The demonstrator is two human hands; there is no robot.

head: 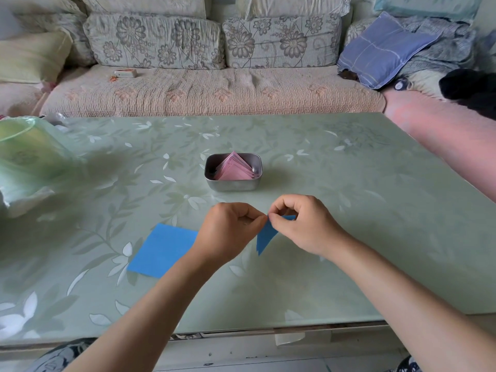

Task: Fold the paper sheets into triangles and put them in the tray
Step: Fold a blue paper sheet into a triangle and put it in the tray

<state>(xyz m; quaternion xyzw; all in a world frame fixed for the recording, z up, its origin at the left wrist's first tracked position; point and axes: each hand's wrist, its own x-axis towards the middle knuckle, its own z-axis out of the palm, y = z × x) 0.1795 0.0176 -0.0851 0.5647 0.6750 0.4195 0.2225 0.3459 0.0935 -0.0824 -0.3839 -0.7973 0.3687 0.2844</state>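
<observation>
A folded blue paper sheet hangs above the table between my hands, its lower point down. My left hand and my right hand both pinch its top edge with thumb and fingertips. A stack of flat blue paper sheets lies on the table to the left, partly hidden by my left wrist. Beyond my hands stands a small metal tray holding several pink folded triangles.
The green floral table runs to a near edge at the bottom. A green plastic bag sits at the left. A sofa with cushions stands behind the table, a small box on its seat.
</observation>
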